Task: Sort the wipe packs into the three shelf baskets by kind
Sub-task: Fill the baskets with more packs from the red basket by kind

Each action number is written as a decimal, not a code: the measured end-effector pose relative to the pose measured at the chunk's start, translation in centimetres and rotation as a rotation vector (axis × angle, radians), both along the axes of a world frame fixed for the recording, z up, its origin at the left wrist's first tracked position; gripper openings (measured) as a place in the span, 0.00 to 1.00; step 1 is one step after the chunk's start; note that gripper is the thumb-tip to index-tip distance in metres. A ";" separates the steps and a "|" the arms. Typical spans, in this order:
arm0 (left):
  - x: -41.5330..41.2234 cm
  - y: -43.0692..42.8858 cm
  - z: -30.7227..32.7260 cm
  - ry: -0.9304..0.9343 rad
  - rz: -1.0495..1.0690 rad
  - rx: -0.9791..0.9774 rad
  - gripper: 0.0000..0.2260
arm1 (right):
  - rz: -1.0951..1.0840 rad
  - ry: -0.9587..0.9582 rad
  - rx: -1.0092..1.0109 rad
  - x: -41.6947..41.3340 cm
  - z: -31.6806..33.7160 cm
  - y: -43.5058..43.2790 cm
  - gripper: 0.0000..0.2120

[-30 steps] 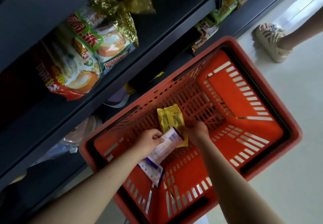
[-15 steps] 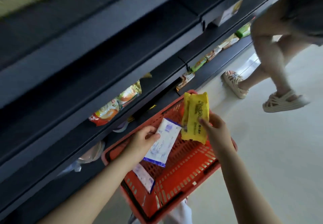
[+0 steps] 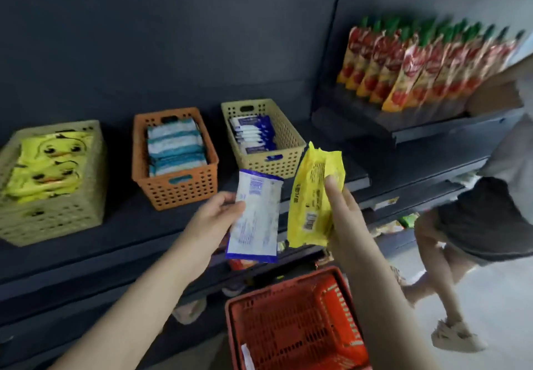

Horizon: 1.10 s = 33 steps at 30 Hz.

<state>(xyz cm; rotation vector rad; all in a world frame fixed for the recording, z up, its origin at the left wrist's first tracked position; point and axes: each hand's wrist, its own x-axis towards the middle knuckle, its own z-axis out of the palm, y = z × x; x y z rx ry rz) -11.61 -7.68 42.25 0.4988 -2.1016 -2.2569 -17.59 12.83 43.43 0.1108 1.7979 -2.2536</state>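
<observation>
Head view: left hand (image 3: 213,219) pinches a flat, glossy white-and-blue pack (image 3: 256,216) by its edge, upright in front of the dark shelf (image 3: 121,225). Right hand (image 3: 343,208) grips a crinkly yellow pack (image 3: 313,196), one finger across its face. Perforated plastic bins on the shelf:
- beige basket (image 3: 57,219): duck packs (image 3: 49,165)
- orange basket (image 3: 178,191): striped packs (image 3: 176,147)
- tan basket (image 3: 288,139): blue-white packs (image 3: 253,133)

Red slotted shopping basket (image 3: 288,326) sits below the hands.

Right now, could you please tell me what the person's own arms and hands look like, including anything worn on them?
Nothing worn shows. The left hand and right hand are bare, with no glove, ring or bracelet visible, though the picture is slightly blurred. The left forearm and right forearm are bare too, down to the bottom edge of the picture: no sleeve, cuff or watch.
</observation>
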 end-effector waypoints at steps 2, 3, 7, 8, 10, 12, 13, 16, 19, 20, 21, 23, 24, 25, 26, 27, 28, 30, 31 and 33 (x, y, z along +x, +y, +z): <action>1.2 -3.2 2.4 0.026 0.062 0.025 0.05 | 0.068 0.011 -0.026 0.1 2.3 -4.2 0.45; 1.8 -4.9 3.4 0.045 0.092 0.031 0.05 | 0.101 0.002 -0.053 0.2 3.2 -6.3 0.45; 4.3 -12.5 6.0 0.070 0.185 -0.010 0.04 | 0.227 -0.059 -0.166 1.0 5.6 -14.4 0.41; 4.9 -14.6 6.4 0.065 0.203 -0.029 0.04 | 0.262 -0.094 -0.213 1.5 5.9 -16.5 0.39; 6.2 -18.8 7.2 0.065 0.237 -0.049 0.04 | 0.318 -0.192 -0.351 2.3 6.3 -20.6 0.33; 7.6 -23.0 7.9 0.075 0.280 -0.052 0.05 | 0.383 -0.288 -0.509 2.7 6.2 -24.7 0.30; 8.2 -24.9 8.2 0.079 0.303 -0.049 0.05 | 0.416 -0.328 -0.562 2.9 6.1 -26.7 0.28; 10.0 -30.1 8.6 0.089 0.345 -0.046 0.07 | 0.468 -0.389 -0.610 3.4 6.2 -31.4 0.29; 11.4 -33.9 8.5 0.080 0.365 -0.071 0.07 | 0.481 -0.398 -0.576 3.9 6.1 -34.8 0.31; 11.7 -34.9 8.4 0.078 0.370 -0.080 0.07 | 0.485 -0.376 -0.547 4.0 6.0 -35.8 0.30; 11.9 -35.8 8.3 0.078 0.377 -0.082 0.07 | 0.491 -0.343 -0.513 3.9 5.8 -36.7 0.28; 11.9 -37.2 8.0 0.076 0.399 -0.074 0.07 | 0.522 -0.282 -0.429 3.5 5.6 -38.2 0.24; 11.8 -37.8 7.8 0.074 0.412 -0.061 0.07 | 0.541 -0.263 -0.373 3.2 5.6 -38.7 0.22; 11.7 -38.2 7.5 0.070 0.426 -0.048 0.07 | 0.558 -0.249 -0.316 2.7 5.5 -39.3 0.20; 11.4 -38.6 7.3 0.064 0.438 -0.038 0.07 | 0.565 -0.234 -0.260 2.1 5.4 -39.7 0.20; 11.1 -38.9 7.0 0.055 0.449 -0.034 0.07 | 0.567 -0.217 -0.199 1.4 5.3 -40.1 0.19; 10.7 -39.2 6.8 0.046 0.459 -0.036 0.07 | 0.574 -0.196 -0.147 0.7 5.1 -40.6 0.19; 9.9 -39.6 6.4 0.029 0.485 -0.044 0.07 | 0.609 -0.150 -0.056 -0.6 4.8 -41.6 0.18; 9.5 -39.9 6.3 0.025 0.504 -0.045 0.07 | 0.625 -0.129 -0.008 -1.2 4.7 -42.0 0.17; 8.8 -40.4 6.0 0.017 0.552 -0.039 0.07 | 0.662 -0.088 0.087 -2.4 4.7 -42.9 0.13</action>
